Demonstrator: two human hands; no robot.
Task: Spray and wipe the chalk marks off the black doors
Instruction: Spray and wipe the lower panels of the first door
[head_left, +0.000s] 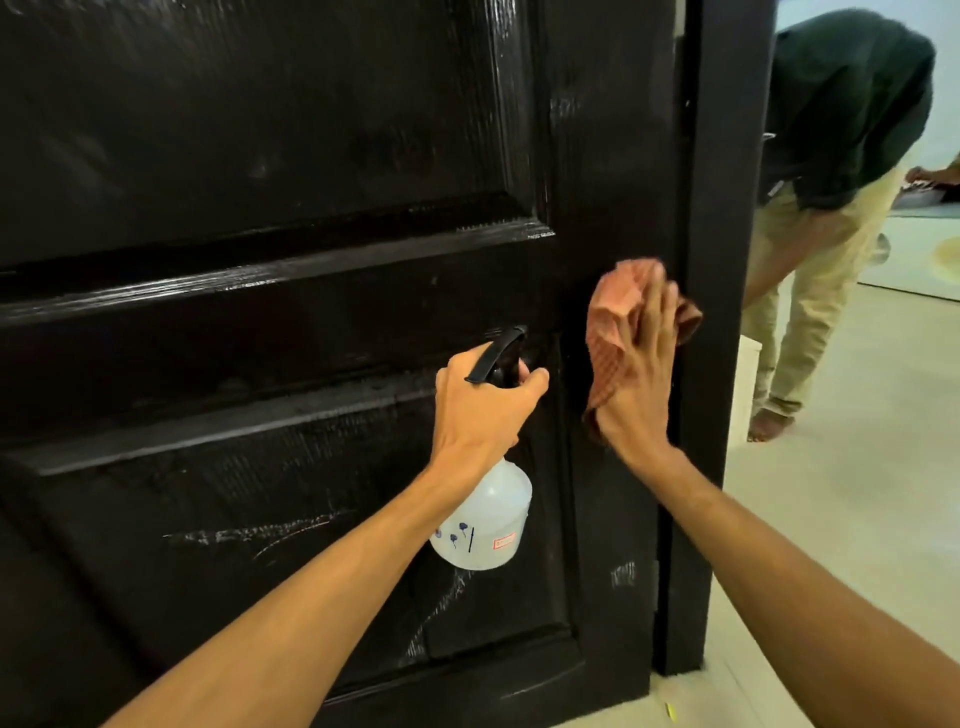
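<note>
Firstly, the spray bottle (484, 519) carries a small red and white sticker (505, 542) low on its clear body, but its writing is too small to read; beside it there are some blue printed marks and one dark vertical line. The left hand (483, 410) grips the neck of this bottle under the black trigger head (498, 356), with its fingers curled fully around it, and the bottle hangs in front of the black door (260, 156), near the upper right corner of the lower panel. The right hand (641, 374) presses a reddish checked cloth (610, 327) flat against the door close to its right edge, with the fingers straight and spread, so it does not close around the cloth. White chalk marks (249, 535) lie across the lower panel to the left of the bottle, more streaks run under the bottle toward the lower right corner of this panel, and a small patch (622, 574) sits near the right edge of the door. The black door frame (711, 312) stands just beside the cloth. On the right of the frame the pale floor (841, 545) gives open room, and another person (831, 156) in a dark shirt and beige trousers bends forward there, well apart from both hands.
</note>
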